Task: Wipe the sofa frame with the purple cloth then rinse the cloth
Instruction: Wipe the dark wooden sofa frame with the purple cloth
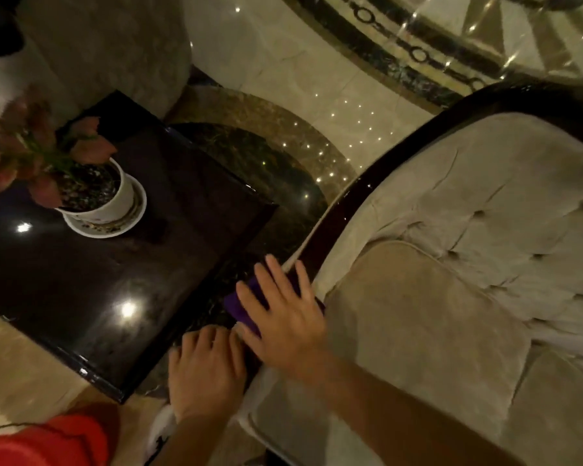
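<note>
The sofa's dark glossy wooden frame [357, 186] curves from upper right down to the lower middle, edging beige tufted upholstery. My right hand [283, 311] lies flat with fingers spread on the purple cloth [238, 306], pressing it against the frame's lower arm. Only a small patch of cloth shows beside the fingers. My left hand [206, 368] rests just below and left of it, fingers bent over the frame's edge; what it grips is hidden.
A dark polished side table [122, 297] stands left of the sofa, close to my hands. On it sits a potted plant [91, 193] in a white pot and saucer. Marble floor [283, 79] lies beyond. A beige seat cushion [418, 331] is to the right.
</note>
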`<state>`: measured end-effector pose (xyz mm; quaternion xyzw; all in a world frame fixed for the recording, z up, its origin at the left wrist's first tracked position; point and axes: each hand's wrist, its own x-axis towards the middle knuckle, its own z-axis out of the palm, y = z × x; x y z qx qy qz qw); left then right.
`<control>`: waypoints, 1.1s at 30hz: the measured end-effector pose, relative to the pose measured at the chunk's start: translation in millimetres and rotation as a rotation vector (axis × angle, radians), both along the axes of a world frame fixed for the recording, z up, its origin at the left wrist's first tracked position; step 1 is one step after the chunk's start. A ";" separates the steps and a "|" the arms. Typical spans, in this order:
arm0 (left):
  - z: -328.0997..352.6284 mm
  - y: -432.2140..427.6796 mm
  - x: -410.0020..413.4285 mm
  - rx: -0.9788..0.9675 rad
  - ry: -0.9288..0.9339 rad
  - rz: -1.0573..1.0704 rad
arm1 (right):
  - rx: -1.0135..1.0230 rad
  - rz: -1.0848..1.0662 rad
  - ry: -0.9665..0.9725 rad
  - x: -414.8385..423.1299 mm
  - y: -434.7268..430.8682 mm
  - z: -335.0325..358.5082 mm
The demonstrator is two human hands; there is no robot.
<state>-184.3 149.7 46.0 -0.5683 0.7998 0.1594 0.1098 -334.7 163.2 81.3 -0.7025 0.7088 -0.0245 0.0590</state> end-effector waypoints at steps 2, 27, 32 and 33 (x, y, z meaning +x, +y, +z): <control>0.5 0.9 1.3 -0.029 0.032 0.022 | 0.057 0.148 -0.001 -49.1 -17.6 8.7; 0.6 11.1 -27.0 -0.032 0.064 0.488 | -0.062 -0.248 -0.181 -176.2 -83.2 14.6; 33.3 -16.9 -131.2 -0.047 0.379 0.560 | -0.011 -0.215 -0.116 -165.4 -89.6 6.4; 41.8 -25.1 -153.0 -0.069 0.457 0.532 | 0.011 -0.198 -0.101 -169.0 -89.9 7.2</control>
